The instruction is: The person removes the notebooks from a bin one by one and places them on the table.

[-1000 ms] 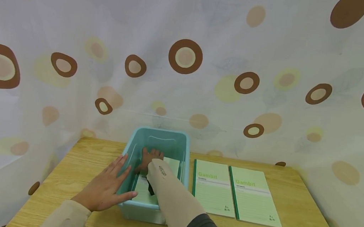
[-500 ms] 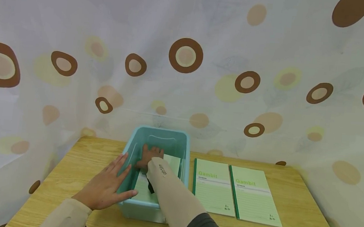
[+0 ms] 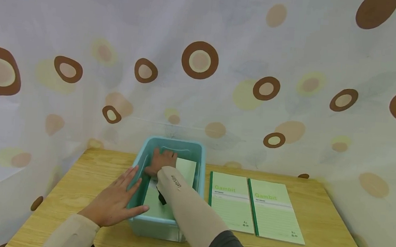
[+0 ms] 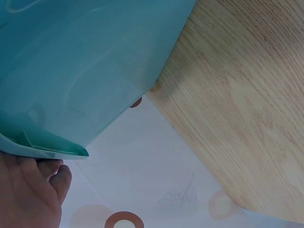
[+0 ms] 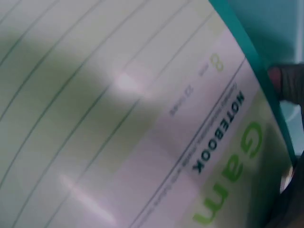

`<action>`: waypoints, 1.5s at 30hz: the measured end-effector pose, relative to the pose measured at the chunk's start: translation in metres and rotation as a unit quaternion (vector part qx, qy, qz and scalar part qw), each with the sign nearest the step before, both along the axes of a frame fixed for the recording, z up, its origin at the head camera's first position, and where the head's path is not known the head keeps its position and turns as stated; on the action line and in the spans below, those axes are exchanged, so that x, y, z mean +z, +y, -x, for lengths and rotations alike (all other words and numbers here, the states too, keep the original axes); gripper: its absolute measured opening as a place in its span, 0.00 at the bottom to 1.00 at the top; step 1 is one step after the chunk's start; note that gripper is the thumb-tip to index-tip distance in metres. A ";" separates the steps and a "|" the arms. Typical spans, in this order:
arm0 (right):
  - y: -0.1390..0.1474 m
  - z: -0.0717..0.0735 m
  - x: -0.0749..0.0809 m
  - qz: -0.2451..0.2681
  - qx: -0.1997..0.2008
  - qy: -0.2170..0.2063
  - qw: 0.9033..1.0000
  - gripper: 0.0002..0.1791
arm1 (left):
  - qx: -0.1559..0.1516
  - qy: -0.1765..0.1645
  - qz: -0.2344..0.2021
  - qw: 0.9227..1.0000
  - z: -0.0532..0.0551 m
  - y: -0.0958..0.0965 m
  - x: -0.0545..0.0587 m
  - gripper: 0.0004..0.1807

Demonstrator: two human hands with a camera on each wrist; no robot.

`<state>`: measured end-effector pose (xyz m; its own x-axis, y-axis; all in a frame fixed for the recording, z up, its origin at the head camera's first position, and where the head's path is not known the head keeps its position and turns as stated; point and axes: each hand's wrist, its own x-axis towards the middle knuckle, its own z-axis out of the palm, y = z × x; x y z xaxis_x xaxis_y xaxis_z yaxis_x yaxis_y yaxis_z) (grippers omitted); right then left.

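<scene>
My right hand is down inside a light blue plastic bin and grips a pale green notebook near its far end. In the right wrist view, the cover of this notebook fills most of the picture, with the thumb at its green spine. My left hand lies along the bin's left rim, fingers straight and spread. From the left wrist, this hand shows against the outside of the rim. The right forearm hides part of the bin's inside.
To the right of the bin, two pale green notebooks, a nearer one and an outer one, lie flat side by side. A wooden table bears everything. Behind and beside it hangs a white curtain with brown dots.
The right hand and the notebook it grips have risen and shifted toward the far end of the bin. My left hand stays at the rim.
</scene>
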<state>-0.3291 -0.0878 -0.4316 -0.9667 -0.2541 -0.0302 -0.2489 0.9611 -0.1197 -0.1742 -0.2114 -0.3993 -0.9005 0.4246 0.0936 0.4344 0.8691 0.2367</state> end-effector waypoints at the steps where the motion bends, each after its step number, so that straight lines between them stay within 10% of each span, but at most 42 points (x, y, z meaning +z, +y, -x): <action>1: 0.000 0.000 0.001 0.002 -0.003 0.005 1.000 0.38 | 0.000 -0.001 -0.001 1.000 0.000 0.000 0.000 0.46; 21: 0.016 -0.005 0.087 0.030 0.031 0.142 0.989 0.20 | -0.002 0.003 -0.004 1.000 -0.002 -0.002 0.004 0.46; 45: 0.081 -0.045 0.215 0.111 0.030 0.176 0.978 0.22 | -0.006 0.001 -0.013 1.000 -0.006 0.002 0.006 0.46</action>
